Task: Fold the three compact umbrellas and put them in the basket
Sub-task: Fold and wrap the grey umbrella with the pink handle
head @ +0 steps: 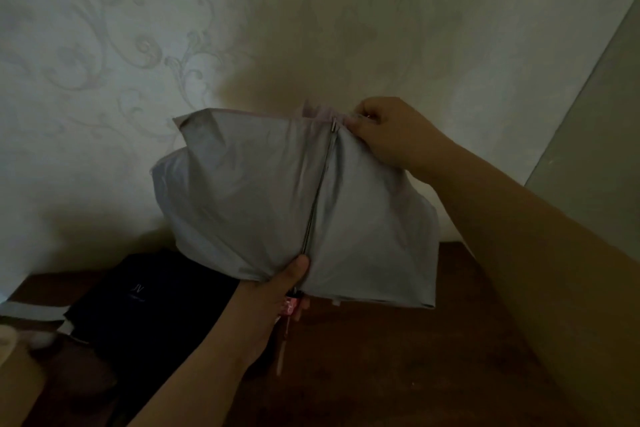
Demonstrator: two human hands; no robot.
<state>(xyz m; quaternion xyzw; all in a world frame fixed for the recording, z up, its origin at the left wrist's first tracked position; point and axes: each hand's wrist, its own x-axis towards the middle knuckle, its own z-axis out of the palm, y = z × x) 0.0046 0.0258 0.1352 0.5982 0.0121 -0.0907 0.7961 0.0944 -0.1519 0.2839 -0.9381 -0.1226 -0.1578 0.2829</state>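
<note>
The grey umbrella (263, 198) stands near-upright, tip leaning right. The left hand (273, 302) grips its lower shaft; the right hand (388, 132) pinches the top fabric.

Two bare, sleeveless forearms (214, 340)

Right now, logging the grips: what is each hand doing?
Left hand: grips the grey umbrella at its lower end, by the handle.
Right hand: fingers pinch the umbrella's top edge at a rib tip.

grey umbrella (263, 191), black umbrella (152, 302), scroll-patterned wall (138, 45)
</note>
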